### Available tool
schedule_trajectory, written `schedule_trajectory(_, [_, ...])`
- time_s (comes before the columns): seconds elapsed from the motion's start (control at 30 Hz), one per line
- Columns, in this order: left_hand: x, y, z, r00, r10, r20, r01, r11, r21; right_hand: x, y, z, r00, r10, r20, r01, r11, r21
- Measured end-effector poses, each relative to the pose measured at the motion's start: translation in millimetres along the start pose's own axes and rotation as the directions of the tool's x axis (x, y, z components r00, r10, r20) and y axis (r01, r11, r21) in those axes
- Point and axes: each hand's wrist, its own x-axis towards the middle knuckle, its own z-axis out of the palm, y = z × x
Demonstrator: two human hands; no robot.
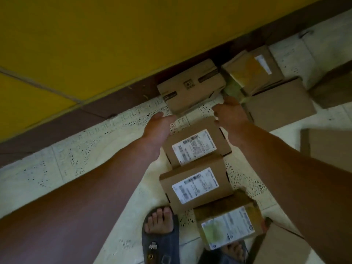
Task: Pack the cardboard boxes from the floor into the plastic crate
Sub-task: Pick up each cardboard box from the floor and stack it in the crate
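On a speckled tile floor (91, 153) scattered with cardboard boxes (196, 187), a taped box (191, 86), stiff and probably light, sits against the dark skirting (114, 103) while the left hand (160, 124) and right hand (228, 115), both open and empty, hover at its near corners; its short ends look the surest hold

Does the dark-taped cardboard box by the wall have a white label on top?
No, the dark-taped cardboard box shows only dark tape strips and a small printed mark.
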Motion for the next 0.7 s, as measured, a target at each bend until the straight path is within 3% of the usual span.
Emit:
schedule_trajectory(0.17, [39.1, 12.3, 11.0, 0.997, 0.079, 0.009, -0.078, 0.996, -0.053, 47.2, -19.5, 3.0, 0.989, -0.129, -0.067, 0.125, 0.99, -0.059])
schedule_trajectory(0.33, [27.4, 13.3, 6.8, 0.997, 0.073, -0.002, -0.072, 0.978, -0.197, 38.3, -18.8, -3.9, 0.998, -0.03, -0.058, 0.03, 0.999, -0.014])
schedule_trajectory(0.7, [-210.6, 35.7, -42.4, 0.993, 0.118, 0.006, -0.116, 0.985, -0.13, -228.3, -48.9, -45.1, 0.988, 0.081, -0.134, -0.084, 0.996, -0.02])
